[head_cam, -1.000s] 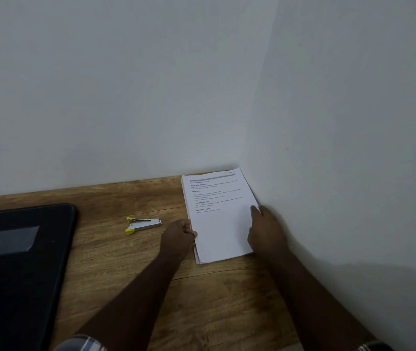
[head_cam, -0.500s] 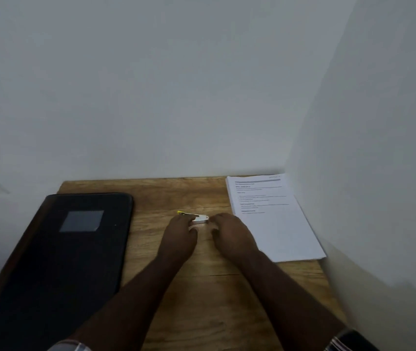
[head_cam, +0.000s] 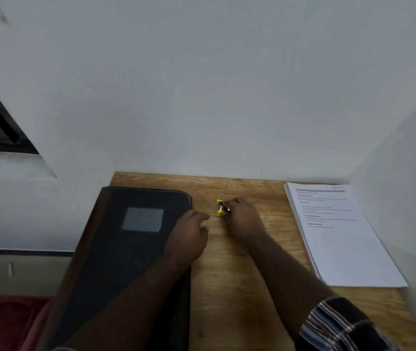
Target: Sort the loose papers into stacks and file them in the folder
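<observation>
**Stapler pickup before filing**

Right hand [head_cam: 246,219] grips the small yellow stapler [head_cam: 221,208] on the tabletop [head_cam: 239,287]. Left hand [head_cam: 189,239] rests at the black folder's [head_cam: 125,249] right edge, fingers loosely curled, holding nothing. Paper stack [head_cam: 341,239] lies well right, against the wall. My advice: square the stack's corner first, then staple; open folder last.

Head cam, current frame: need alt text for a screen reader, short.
A person's right hand grips a small yellow and white stapler on a wooden desk, while the left hand rests at the edge of a closed black folder. A stack of printed papers lies by the right wall.
</observation>
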